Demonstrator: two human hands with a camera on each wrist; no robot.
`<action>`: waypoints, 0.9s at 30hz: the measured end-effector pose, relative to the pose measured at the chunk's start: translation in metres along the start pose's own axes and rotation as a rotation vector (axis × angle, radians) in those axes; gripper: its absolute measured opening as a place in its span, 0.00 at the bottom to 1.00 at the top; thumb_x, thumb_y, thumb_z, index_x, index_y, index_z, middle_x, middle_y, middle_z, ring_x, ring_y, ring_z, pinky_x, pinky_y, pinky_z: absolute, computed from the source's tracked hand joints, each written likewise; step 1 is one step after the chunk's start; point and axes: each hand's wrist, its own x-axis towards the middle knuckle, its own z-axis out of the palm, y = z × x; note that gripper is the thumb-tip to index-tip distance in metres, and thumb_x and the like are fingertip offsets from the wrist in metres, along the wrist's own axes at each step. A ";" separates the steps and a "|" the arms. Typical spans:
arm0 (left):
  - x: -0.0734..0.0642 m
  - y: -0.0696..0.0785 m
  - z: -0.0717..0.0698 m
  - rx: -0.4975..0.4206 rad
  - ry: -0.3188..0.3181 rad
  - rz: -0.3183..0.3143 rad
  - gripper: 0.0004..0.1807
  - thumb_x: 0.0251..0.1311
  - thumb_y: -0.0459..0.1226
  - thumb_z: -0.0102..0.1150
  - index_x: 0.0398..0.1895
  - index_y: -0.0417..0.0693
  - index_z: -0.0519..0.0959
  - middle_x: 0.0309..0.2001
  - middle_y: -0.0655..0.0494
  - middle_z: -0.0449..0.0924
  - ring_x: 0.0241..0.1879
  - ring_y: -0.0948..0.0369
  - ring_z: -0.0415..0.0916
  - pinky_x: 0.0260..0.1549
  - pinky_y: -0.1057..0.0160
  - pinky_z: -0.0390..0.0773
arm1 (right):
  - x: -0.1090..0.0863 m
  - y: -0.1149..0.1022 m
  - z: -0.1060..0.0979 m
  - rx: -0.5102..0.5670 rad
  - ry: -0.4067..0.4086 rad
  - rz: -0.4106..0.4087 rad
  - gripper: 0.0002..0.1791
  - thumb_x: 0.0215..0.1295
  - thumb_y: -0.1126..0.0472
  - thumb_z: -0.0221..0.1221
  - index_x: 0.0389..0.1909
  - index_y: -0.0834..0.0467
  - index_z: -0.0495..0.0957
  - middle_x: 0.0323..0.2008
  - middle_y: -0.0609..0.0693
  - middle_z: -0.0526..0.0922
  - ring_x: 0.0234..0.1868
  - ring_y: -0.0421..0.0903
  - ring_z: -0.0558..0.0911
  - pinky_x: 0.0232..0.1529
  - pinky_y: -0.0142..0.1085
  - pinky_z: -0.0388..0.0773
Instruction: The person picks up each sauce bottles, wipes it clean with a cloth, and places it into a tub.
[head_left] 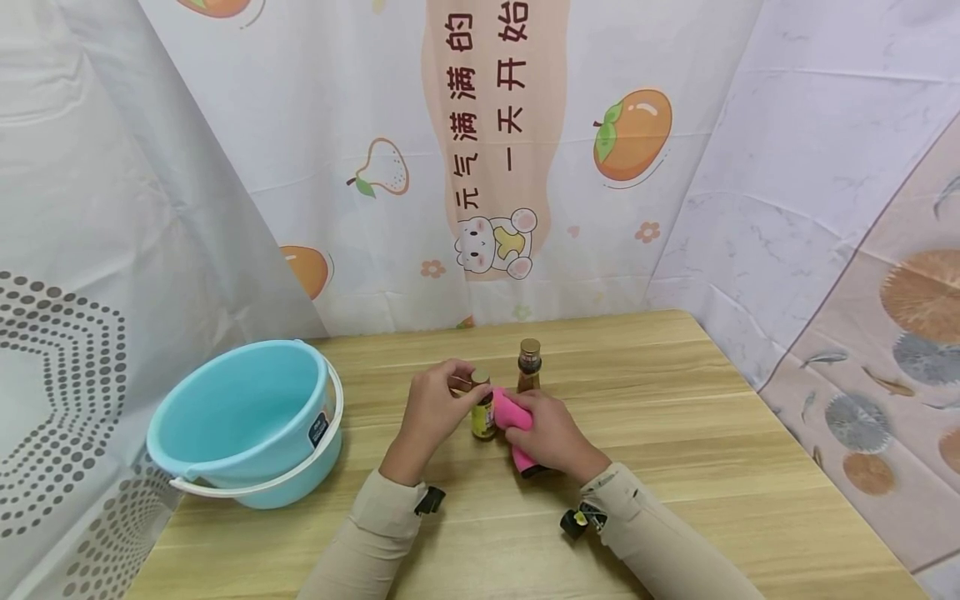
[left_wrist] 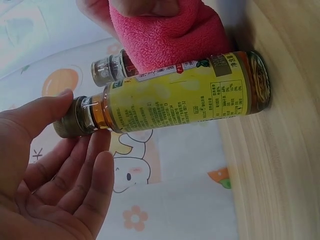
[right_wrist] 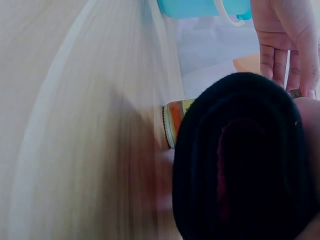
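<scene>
A small glass bottle with a yellow label (head_left: pixel 483 421) stands upright on the table. My left hand (head_left: pixel 435 406) pinches its brown cap (left_wrist: pixel 70 118) between the thumb and fingertips, the palm facing the bottle. In my right hand (head_left: pixel 553 433) is a folded pink cloth (head_left: pixel 513 412), held up against the label side of the bottle. Dark fabric (right_wrist: pixel 240 92) forms the cloth's lower end, filling much of the right wrist view and hiding most of the bottle there. A second bottle with a gold cap (head_left: pixel 529 358) stands just behind the right hand, its lower part hidden.
To the left stands a light blue bucket (head_left: pixel 247 493) with a white handle, at the wooden table's (head_left: pixel 645 358) left edge. A printed curtain (head_left: pixel 337 100) hangs behind the table, and more hanging fabric (head_left: pixel 862 275) lies along the right side.
</scene>
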 end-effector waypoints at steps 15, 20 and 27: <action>0.000 -0.001 -0.002 0.012 -0.022 0.016 0.18 0.59 0.45 0.76 0.47 0.46 0.87 0.37 0.57 0.91 0.34 0.64 0.88 0.31 0.63 0.87 | -0.002 -0.011 -0.007 0.027 0.070 -0.033 0.35 0.57 0.57 0.68 0.69 0.50 0.78 0.60 0.53 0.83 0.44 0.46 0.80 0.36 0.36 0.80; 0.001 -0.002 0.000 0.003 -0.036 0.004 0.16 0.59 0.43 0.75 0.49 0.47 0.87 0.41 0.56 0.90 0.37 0.65 0.88 0.35 0.66 0.88 | -0.003 -0.015 -0.011 0.045 0.090 -0.048 0.36 0.57 0.58 0.69 0.70 0.48 0.77 0.60 0.52 0.82 0.44 0.46 0.80 0.36 0.35 0.81; 0.001 -0.002 0.000 -0.020 -0.042 0.000 0.16 0.59 0.41 0.75 0.50 0.47 0.87 0.42 0.55 0.90 0.37 0.64 0.89 0.35 0.65 0.88 | -0.002 -0.018 -0.013 0.069 0.129 -0.080 0.37 0.57 0.61 0.69 0.71 0.45 0.76 0.61 0.50 0.81 0.45 0.46 0.80 0.38 0.35 0.81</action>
